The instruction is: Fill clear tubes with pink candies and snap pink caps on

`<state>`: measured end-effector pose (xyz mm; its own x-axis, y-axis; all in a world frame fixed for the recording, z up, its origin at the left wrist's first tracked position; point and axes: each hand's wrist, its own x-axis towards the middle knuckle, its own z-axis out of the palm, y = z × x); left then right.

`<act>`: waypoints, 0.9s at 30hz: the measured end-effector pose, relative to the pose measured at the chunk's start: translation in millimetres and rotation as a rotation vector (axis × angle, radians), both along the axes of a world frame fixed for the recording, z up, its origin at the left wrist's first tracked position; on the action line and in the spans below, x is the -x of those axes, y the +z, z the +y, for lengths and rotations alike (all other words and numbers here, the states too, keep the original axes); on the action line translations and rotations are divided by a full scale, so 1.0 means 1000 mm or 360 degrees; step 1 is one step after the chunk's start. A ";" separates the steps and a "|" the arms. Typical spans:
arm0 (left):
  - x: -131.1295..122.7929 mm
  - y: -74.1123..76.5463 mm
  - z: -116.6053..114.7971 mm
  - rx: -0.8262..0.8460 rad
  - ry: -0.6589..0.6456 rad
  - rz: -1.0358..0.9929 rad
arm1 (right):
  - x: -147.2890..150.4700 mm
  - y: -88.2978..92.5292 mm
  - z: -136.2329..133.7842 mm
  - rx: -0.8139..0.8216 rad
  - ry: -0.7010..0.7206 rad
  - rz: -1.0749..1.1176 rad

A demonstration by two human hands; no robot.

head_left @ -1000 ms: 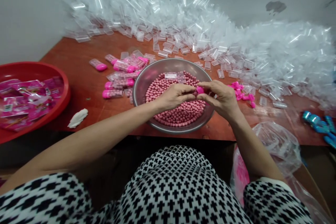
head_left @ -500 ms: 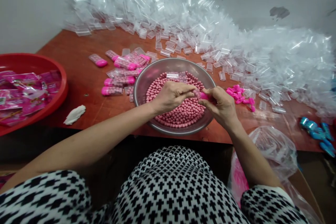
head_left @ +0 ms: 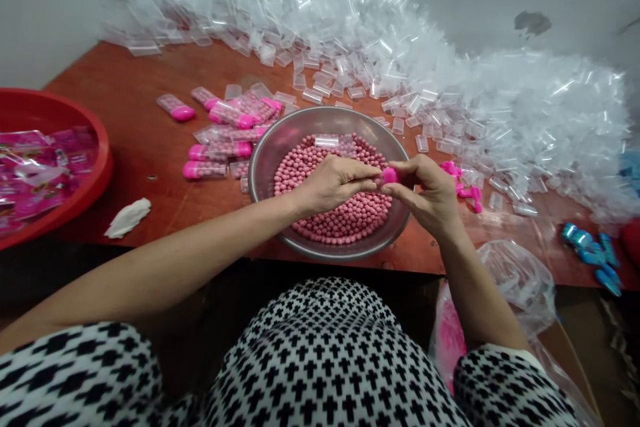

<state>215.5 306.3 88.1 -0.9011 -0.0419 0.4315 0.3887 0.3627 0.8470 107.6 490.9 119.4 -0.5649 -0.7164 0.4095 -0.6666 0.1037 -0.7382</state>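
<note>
Over a metal bowl of pink beads, both my hands meet at its right side. My left hand is closed on a small clear tube, mostly hidden by the fingers. A bright pink cap sits at the tube's end, pinched between the thumb and fingers of my right hand. Whether the cap is fully seated I cannot tell. Another clear tube lies on the beads at the back of the bowl.
Filled tubes with pink caps lie left of the bowl. Clear empty tubes are heaped along the back. Loose pink caps lie to the right, blue pieces farther right. A red basin of pink packets and a white lump are left.
The hands have drawn closer together, and the pink cap is now more upright between the fingertips, against the tube's end. The view has shifted slightly.
</note>
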 end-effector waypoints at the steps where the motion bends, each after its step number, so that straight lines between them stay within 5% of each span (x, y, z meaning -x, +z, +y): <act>1: -0.001 0.000 0.000 0.0011 0.0019 -0.0009 | 0.000 0.001 -0.002 -0.0032 0.0047 -0.0016; 9: -0.004 0.001 -0.003 -0.0019 0.0108 0.0024 | -0.009 -0.012 -0.010 0.0051 0.0045 -0.0073; 23: -0.002 -0.005 0.003 0.0310 0.0162 0.0287 | -0.016 0.003 -0.008 -0.0316 0.0255 0.0891; 27: -0.001 -0.004 0.000 0.0077 0.0224 0.0134 | -0.004 0.002 -0.017 -0.0173 0.0255 0.0689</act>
